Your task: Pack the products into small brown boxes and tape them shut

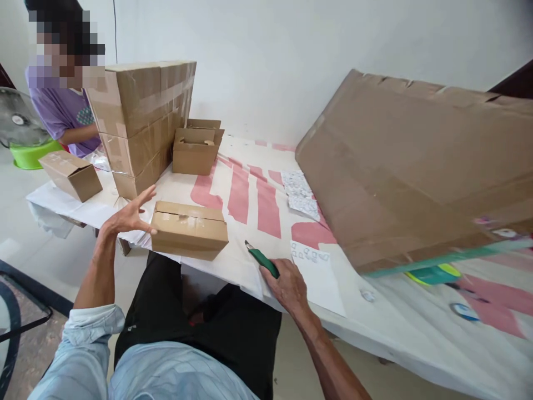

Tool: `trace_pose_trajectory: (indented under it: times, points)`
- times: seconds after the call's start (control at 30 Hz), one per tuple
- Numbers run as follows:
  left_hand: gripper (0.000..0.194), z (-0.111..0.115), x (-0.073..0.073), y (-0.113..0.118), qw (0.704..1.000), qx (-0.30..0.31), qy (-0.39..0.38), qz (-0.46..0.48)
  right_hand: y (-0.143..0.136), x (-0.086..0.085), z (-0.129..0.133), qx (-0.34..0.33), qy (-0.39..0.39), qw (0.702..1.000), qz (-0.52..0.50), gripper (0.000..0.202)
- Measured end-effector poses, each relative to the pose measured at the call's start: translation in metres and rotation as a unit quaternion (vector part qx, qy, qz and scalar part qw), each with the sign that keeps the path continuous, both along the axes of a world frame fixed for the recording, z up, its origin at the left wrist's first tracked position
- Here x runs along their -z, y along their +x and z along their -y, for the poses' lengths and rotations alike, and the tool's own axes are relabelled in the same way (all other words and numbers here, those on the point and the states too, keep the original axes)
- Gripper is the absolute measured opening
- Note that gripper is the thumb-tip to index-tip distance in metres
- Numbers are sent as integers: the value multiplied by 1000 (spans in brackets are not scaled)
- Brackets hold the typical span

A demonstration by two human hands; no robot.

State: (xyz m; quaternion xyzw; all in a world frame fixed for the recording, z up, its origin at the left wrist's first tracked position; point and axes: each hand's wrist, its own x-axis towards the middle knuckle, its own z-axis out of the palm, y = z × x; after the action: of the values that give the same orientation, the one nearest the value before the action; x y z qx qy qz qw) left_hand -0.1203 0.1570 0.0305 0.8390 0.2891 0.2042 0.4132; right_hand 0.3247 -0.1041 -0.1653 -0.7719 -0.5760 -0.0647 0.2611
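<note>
A closed cardboard box (189, 230) with clear tape over its top seam lies near the table's front edge. My left hand (132, 215) is at its left end, fingers spread, the thumb at or close to the box's corner. In my right hand (287, 283) is a green utility knife (263, 261); its tip points up and left toward the box, apart from it. Beside that hand lies a white sheet (318, 278) with small printed marks along its top.
Stacked taped cartons (144, 122) stand at the back left, beside an open box (195, 147). Another small box (71, 173) sits far left, near a person in purple (62, 111). A large cardboard panel (416, 172) leans on the right. A tape roll (464, 312) lies at right.
</note>
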Motion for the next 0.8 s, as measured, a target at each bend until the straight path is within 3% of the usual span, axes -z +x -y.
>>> trace_pose_trajectory:
  times: [0.1, 0.23, 0.37, 0.47, 0.6, 0.7, 0.8]
  points:
    - [157, 7, 35, -5, 993, 5, -110, 52, 2, 1, -1, -1, -17, 1000, 1, 33]
    - [151, 23, 67, 13, 978, 5, -143, 151, 5, 0, -2, -6, -30, 1000, -4, 34]
    - [151, 34, 75, 24, 978, -25, -123, 167, 7, 0, -2, -11, -39, 999, -12, 38]
    - [148, 45, 75, 32, 983, -57, -65, 164, 9, -1, -1, -14, -45, 999, -18, 42]
    - [145, 62, 79, 43, 987, -51, -25, 152, 6, -7, -2, -17, -34, 999, -40, 51]
    - [140, 71, 86, 49, 989, -38, -29, 141, -8, -21, -8, -2, 29, 997, -76, 59]
    - [138, 75, 87, 57, 991, -30, -2, 133, -31, -44, -19, -2, 93, 975, -204, 63]
